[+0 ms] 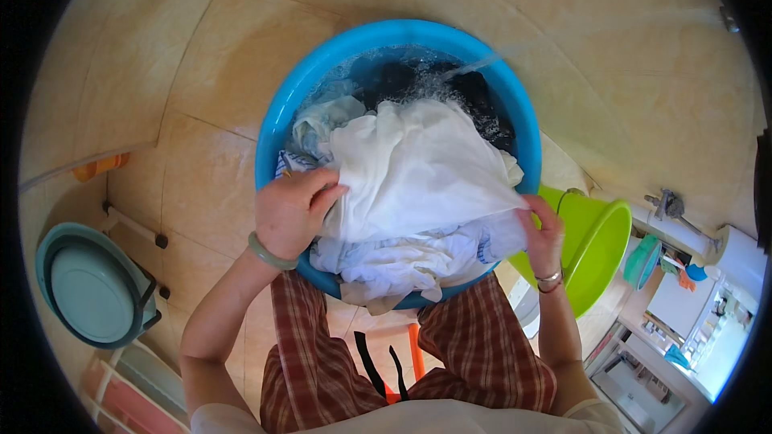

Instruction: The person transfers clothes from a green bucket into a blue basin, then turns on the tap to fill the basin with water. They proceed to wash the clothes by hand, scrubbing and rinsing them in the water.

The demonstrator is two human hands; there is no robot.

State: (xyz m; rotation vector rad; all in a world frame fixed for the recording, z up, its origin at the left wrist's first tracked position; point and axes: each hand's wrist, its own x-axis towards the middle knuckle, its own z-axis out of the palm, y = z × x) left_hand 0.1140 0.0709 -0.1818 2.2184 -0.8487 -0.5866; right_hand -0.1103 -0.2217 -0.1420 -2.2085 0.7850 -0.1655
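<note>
A large blue tub [277, 124] stands between my knees, full of wet laundry and water. Spread across its middle is a white cloth garment [410, 169], whose exact kind I cannot make out. My left hand [293, 205] pinches its left edge, and my right hand [543, 229] grips its right corner, so the fabric stretches between them. Under it lie more white clothes [402, 261], some draped over the tub's near rim. Dark clothes [394, 80] sit in the water at the far side, where a stream of water [470, 67] splashes in.
A lime-green bucket [599, 249] stands right of the tub. At the left, a grey-green basin [92, 289] rests on a dark-legged stand. Tiled wall surrounds the far side, with a tap [667, 205] at the right. Under me is an orange stool [416, 350].
</note>
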